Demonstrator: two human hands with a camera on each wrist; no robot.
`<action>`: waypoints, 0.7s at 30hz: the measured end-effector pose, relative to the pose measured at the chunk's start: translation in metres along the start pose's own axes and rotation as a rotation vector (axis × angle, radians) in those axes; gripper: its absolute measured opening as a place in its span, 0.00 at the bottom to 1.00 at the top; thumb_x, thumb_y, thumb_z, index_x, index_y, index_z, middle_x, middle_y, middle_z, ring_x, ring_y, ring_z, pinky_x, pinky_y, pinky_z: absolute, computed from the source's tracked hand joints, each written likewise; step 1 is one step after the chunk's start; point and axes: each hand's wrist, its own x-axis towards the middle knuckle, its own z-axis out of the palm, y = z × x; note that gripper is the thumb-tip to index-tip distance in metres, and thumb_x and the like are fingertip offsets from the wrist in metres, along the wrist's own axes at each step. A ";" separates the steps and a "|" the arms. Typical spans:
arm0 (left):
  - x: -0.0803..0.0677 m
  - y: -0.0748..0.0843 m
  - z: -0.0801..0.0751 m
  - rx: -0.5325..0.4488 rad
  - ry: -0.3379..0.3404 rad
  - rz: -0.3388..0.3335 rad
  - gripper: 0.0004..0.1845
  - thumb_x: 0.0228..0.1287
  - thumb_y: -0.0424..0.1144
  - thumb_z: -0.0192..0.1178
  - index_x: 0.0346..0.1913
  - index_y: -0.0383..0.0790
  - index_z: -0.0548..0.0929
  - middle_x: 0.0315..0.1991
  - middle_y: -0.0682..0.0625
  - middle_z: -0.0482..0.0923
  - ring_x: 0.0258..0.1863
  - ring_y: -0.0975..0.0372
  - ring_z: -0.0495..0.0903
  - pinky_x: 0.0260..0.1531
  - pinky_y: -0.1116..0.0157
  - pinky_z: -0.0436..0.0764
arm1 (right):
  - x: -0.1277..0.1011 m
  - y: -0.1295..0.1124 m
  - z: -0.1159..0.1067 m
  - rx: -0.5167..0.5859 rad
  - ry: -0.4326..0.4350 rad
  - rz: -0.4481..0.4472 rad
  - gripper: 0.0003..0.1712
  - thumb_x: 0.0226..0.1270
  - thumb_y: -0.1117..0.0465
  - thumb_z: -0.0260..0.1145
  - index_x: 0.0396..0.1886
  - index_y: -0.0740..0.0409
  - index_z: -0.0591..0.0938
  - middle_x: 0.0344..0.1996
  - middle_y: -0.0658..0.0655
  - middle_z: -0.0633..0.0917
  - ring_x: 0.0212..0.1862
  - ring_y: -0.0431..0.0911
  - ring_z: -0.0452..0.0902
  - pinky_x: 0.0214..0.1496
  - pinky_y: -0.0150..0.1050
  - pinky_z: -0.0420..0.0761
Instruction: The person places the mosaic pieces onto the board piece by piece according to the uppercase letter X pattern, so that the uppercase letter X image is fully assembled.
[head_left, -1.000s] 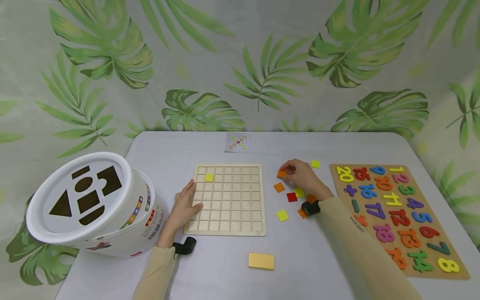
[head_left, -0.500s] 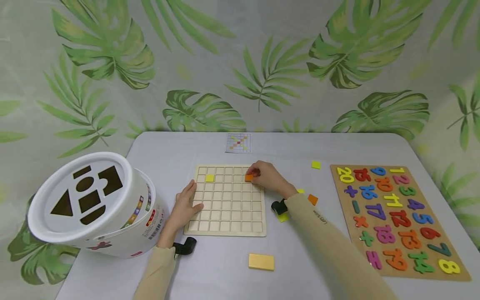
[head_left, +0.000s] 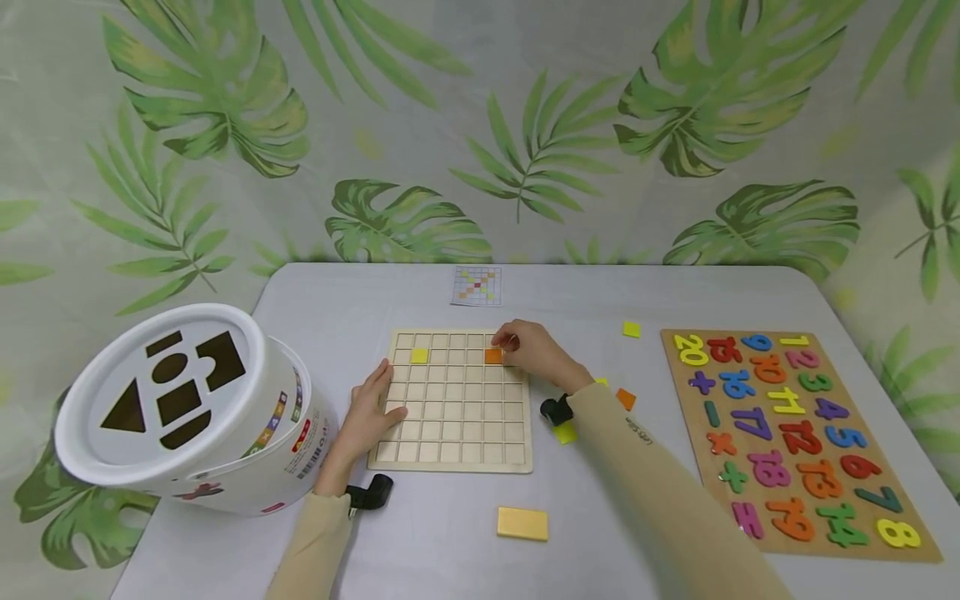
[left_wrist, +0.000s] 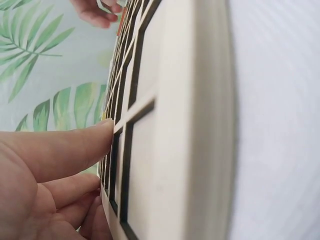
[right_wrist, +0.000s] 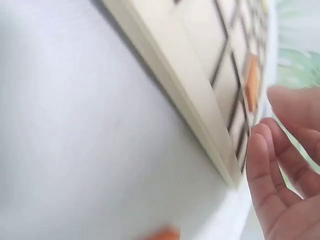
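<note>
A square wooden grid board point(head_left: 450, 400) lies on the table, a yellow tile point(head_left: 419, 356) in its second row near the left. Further right in that row, an orange tile point(head_left: 492, 356) sits in a cell. My right hand point(head_left: 542, 354) is over the board's upper right, fingertips right at this tile in the head view. In the right wrist view, the orange tile point(right_wrist: 253, 82) stands apart from the thumb and fingers, which have a gap between them. My left hand point(head_left: 367, 412) rests on the board's left edge, thumb on the grid and fingers along the rim.
Loose yellow point(head_left: 632, 330) and orange tiles point(head_left: 626, 399) lie right of the board, some partly hidden by my right forearm. A small pattern card point(head_left: 477, 286) lies behind the board. A number board point(head_left: 712, 400) is at right, a white bucket point(head_left: 300, 467) at left, a wooden block point(head_left: 522, 523) in front.
My right hand has carried an orange tile leftward from the loose tiles to the board. It now lies in a cell, with the fingers off it. My left hand stays put.
</note>
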 end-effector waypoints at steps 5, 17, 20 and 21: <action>0.000 0.000 0.001 -0.017 0.002 -0.009 0.40 0.52 0.27 0.62 0.66 0.26 0.53 0.70 0.42 0.44 0.57 0.49 0.51 0.55 0.52 0.53 | -0.023 0.015 -0.026 0.076 0.041 0.052 0.11 0.55 0.69 0.63 0.40 0.62 0.80 0.37 0.57 0.80 0.38 0.48 0.72 0.40 0.39 0.73; -0.001 0.001 0.000 -0.007 0.003 -0.005 0.40 0.52 0.28 0.61 0.66 0.25 0.53 0.69 0.41 0.44 0.57 0.48 0.51 0.54 0.52 0.53 | -0.099 0.070 -0.062 0.004 0.003 0.105 0.13 0.54 0.69 0.63 0.41 0.62 0.80 0.40 0.57 0.80 0.41 0.51 0.72 0.45 0.45 0.73; 0.000 0.001 0.000 0.001 0.007 -0.002 0.39 0.51 0.27 0.62 0.65 0.25 0.53 0.69 0.40 0.44 0.56 0.48 0.51 0.53 0.52 0.54 | -0.105 0.077 -0.062 -0.015 -0.008 0.113 0.14 0.52 0.71 0.65 0.41 0.62 0.80 0.40 0.57 0.79 0.43 0.51 0.71 0.48 0.47 0.72; 0.000 0.001 0.001 0.003 0.007 -0.003 0.39 0.51 0.27 0.62 0.65 0.25 0.53 0.69 0.40 0.44 0.55 0.48 0.52 0.53 0.52 0.54 | -0.105 0.078 -0.061 -0.023 -0.009 0.118 0.15 0.51 0.72 0.65 0.41 0.61 0.80 0.40 0.56 0.79 0.43 0.51 0.71 0.48 0.47 0.72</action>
